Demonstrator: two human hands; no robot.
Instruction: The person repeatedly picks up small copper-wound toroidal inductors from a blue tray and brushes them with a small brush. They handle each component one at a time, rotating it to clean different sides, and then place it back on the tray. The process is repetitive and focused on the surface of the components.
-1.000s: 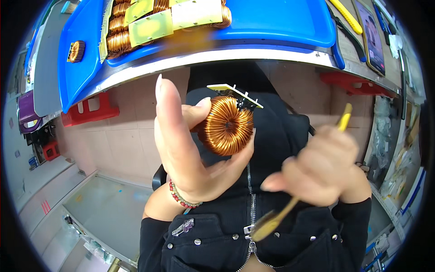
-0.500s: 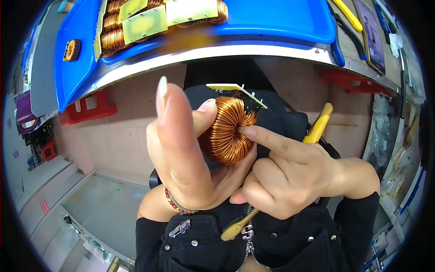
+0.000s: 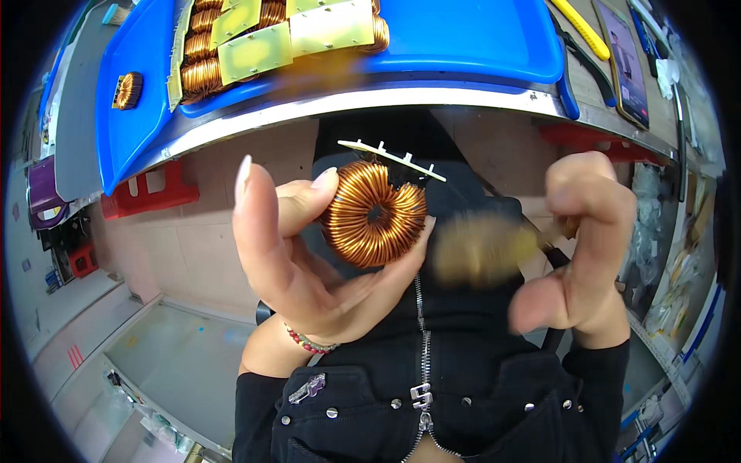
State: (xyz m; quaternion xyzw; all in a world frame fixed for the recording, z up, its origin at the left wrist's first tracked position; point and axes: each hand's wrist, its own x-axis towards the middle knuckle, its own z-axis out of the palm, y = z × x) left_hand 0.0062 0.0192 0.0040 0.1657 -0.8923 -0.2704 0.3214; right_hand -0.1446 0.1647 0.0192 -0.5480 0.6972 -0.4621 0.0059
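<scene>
A ring-shaped coil of copper wire is in my left hand, pinched between the thumb and fingers. Along its far side runs a thin pale circuit board with small pins, tilted. The coil's hole faces up. To the right of the coil, my right hand is curled round a yellow and tan stick-like tool. That tool is smeared by motion, so its exact kind cannot be made out. It appears apart from the coil.
Several copper coils with pale boards sit in a blue tray on the bench beyond. A small coil lies in the tray's left part. Pliers, a yellow-handled tool and a phone lie at right. Red stools stand below.
My right hand has drawn back to the right from the coil, where its index finger was at the hole; its tool has swung round. My left hand has shifted slightly left and turned the coil.
</scene>
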